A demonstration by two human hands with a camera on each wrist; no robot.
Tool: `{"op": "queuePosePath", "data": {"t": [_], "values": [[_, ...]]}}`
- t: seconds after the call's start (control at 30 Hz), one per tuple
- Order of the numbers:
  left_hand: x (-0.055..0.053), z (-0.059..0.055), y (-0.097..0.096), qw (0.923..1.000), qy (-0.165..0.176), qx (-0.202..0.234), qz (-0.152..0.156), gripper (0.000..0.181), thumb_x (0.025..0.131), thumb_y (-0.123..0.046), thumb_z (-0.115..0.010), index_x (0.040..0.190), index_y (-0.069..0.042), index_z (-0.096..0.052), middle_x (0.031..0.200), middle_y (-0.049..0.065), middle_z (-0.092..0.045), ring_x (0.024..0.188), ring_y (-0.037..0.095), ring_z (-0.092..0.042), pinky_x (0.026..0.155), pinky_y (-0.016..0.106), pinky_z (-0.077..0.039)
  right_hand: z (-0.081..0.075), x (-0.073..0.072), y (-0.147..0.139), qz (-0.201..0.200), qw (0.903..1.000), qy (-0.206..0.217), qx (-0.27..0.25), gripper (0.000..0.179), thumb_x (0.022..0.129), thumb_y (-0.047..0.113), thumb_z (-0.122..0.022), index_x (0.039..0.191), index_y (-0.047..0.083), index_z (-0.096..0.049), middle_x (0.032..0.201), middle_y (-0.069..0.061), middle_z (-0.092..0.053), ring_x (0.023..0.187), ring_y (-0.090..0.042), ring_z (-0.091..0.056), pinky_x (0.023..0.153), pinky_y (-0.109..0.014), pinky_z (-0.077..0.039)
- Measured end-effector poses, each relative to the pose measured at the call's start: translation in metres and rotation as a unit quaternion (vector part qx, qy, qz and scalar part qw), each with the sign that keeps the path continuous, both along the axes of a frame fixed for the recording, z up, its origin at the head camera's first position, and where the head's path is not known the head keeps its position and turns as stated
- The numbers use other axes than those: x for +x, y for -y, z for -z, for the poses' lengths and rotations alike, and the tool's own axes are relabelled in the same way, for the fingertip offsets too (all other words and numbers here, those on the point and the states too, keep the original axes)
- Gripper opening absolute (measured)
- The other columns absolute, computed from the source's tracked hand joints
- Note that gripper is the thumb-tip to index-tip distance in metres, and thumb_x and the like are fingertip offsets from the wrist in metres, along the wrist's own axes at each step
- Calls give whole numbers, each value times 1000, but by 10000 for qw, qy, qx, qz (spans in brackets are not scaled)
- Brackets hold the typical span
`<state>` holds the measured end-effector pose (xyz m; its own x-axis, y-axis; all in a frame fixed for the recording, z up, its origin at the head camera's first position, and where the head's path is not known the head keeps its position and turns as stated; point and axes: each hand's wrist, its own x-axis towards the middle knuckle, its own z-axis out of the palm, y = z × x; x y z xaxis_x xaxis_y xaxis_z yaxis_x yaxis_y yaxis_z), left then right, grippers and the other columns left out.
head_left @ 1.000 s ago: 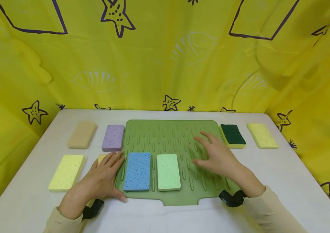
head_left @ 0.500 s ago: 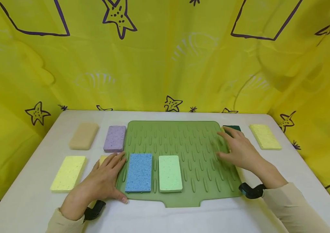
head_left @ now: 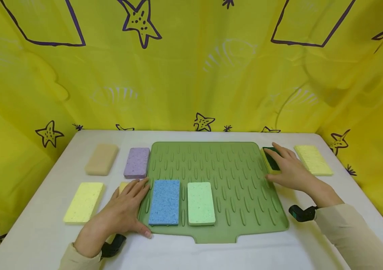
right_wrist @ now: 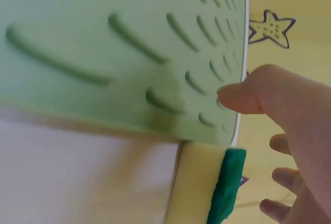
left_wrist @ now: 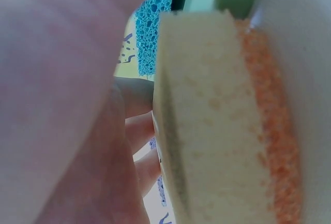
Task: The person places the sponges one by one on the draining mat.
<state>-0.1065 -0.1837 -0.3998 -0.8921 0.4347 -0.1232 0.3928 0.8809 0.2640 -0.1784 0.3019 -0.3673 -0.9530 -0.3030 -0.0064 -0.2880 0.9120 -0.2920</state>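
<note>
In the head view, my right hand [head_left: 292, 170] is over a yellow sponge with a dark green scouring side [head_left: 272, 161], fingers spread and thumb near the green ridged mat's [head_left: 215, 238] right edge. The right wrist view shows the thumb and fingers apart from that sponge [right_wrist: 196, 182]. My left hand [head_left: 122, 212] lies across the mat's left edge, fingers extended, thumb at the front corner. Beneath it, mostly hidden, is a pale sponge with an orange layer [left_wrist: 207, 110], beside the palm in the left wrist view. On the mat lie a blue sponge [head_left: 164, 202] and a mint green sponge [head_left: 200, 203].
A tan sponge [head_left: 101, 159] and a purple sponge [head_left: 137, 162] lie at the back left. One yellow sponge [head_left: 84, 203] sits at the front left, another pale yellow sponge [head_left: 313, 160] at the far right. A yellow curtain [head_left: 177, 75] stands behind the white table [head_left: 245, 255].
My right hand has moved right, from above the mat to over the green and yellow sponge. The left hand stays in place, and the whole head view has shifted slightly.
</note>
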Motion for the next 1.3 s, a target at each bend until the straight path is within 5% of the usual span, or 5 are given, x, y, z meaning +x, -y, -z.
{"op": "queuePosePath", "data": {"t": [0.53, 0.97, 1.3], "values": [[2, 2, 0, 9999, 108, 27, -60, 139, 46, -81, -74, 154, -5, -32, 166, 11, -20, 148, 43, -24, 104, 81, -22, 13, -15, -16, -292, 9977, 587, -163, 86, 81, 16, -72, 152, -6, -28, 158, -36, -16, 135, -64, -16, 99, -80, -25], [0, 1, -1, 9999, 112, 42, -90, 137, 47, -78, -78, 154, -5, -33, 165, 11, -22, 149, 42, -23, 105, 80, -22, 18, -29, -25, -255, 9981, 555, -106, 84, 79, 12, -69, 152, -1, -28, 158, -36, -17, 132, -61, -20, 98, -76, -27], [1, 1, -1, 9999, 80, 2, -112, 138, 46, -79, -77, 154, -5, -33, 165, 11, -22, 149, 42, -24, 105, 80, -23, 17, -36, -25, -364, 9989, 185, 212, 84, 78, 16, -79, 148, 0, -35, 151, -30, -37, 126, -55, -34, 98, -67, -31]]}}
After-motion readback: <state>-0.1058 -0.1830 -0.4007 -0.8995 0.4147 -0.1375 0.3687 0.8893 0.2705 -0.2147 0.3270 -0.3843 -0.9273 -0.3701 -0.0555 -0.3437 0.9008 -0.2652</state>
